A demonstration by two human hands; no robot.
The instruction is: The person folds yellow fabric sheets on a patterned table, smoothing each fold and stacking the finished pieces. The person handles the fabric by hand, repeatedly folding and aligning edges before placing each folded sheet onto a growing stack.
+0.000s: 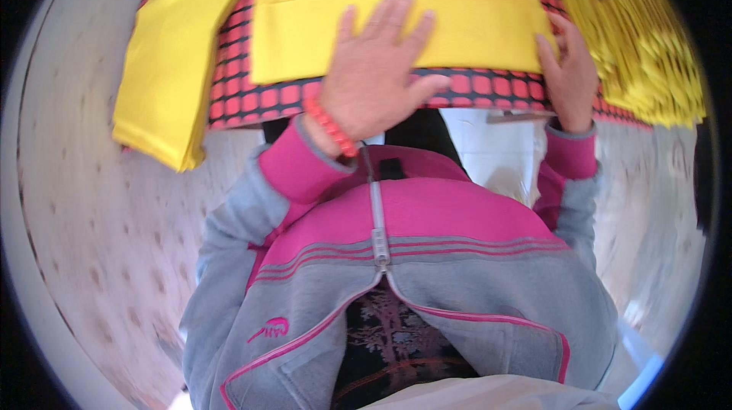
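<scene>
A folded yellow cloth [465, 36] lies flat in front of me, with a crease running across it. My left hand [374, 67] presses on its near part, palm down and fingers spread; a red bead bracelet circles the wrist. At the cloth's right edge is my right hand [572, 78], fingers slightly bent, with thumb and forefinger apart and touching the edge. Its other fingers are partly hidden.
A red and black checked cover [488, 90] lies beneath the cloth. To the left, a stack of folded yellow cloths [164, 67] hangs over the near edge. Many yellow cloths [648, 44] are piled in layers at the right, close beside my right hand.
</scene>
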